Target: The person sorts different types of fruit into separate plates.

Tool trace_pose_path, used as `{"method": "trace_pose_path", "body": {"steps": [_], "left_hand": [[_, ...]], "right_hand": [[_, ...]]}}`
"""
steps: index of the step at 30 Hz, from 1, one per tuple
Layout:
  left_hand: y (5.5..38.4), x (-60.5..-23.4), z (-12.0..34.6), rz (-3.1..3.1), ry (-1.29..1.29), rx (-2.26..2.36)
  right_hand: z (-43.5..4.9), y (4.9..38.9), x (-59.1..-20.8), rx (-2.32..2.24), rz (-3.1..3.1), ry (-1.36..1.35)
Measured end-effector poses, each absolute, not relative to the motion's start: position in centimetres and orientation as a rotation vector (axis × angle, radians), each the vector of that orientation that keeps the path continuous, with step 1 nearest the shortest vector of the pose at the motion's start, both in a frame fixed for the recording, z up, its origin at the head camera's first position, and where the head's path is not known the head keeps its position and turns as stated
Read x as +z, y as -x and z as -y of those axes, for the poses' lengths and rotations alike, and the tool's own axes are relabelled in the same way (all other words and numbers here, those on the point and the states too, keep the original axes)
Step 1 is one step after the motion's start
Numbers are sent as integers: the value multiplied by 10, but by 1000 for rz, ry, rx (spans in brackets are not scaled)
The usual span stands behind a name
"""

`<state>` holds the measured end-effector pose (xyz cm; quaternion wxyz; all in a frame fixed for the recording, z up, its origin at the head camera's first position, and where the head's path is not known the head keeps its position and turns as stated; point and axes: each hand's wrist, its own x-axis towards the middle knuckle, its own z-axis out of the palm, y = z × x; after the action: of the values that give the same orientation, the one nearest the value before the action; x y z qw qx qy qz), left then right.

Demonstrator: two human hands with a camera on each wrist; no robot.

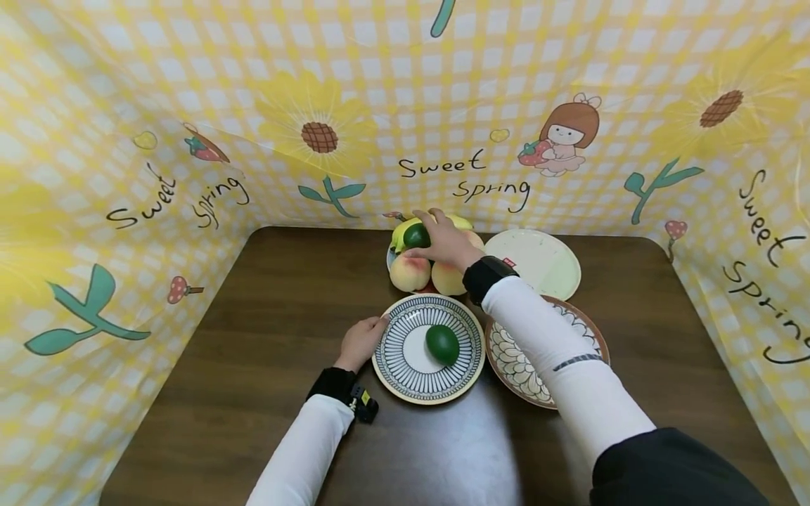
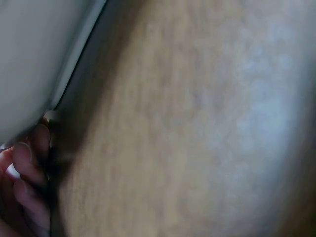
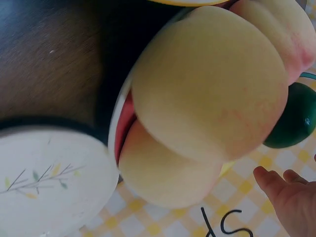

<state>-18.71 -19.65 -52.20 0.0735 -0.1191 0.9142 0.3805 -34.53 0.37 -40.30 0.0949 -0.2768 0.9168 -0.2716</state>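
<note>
My left hand (image 1: pixel 362 343) grips the left rim of a round plate (image 1: pixel 405 379) with a dark striped pattern; its curled fingers (image 2: pixel 30 165) show at the plate's edge in the left wrist view. On that plate lies a smooth dark green, avocado-shaped fruit (image 1: pixel 442 345). Behind it, my right hand (image 1: pixel 448 242) reaches over a bowl of fruit, thumb and fingers spread about a second green fruit (image 1: pixel 416 235). A gap shows between fingertips and that green fruit (image 3: pixel 295 116) in the right wrist view. Peaches (image 1: pixel 410 273) and yellow bananas (image 1: pixel 398 237) surround it.
A pale oval plate (image 1: pixel 550 263) lies right of the fruit bowl. In front of it is a brown-rimmed, flower-patterned plate (image 1: pixel 515 365), partly covered by my right sleeve. Yellow checked cloth (image 1: pixel 380 105) rises behind and beside the dark wooden table (image 1: pixel 266 316).
</note>
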Motion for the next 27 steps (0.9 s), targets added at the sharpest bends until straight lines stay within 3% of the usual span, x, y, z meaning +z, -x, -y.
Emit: {"method": "trace_pose_path", "body": {"steps": [27], "left_hand": [[187, -529, 197, -2771, 357, 1157]], "right_hand": [[22, 356, -434, -812, -2750, 677]]}}
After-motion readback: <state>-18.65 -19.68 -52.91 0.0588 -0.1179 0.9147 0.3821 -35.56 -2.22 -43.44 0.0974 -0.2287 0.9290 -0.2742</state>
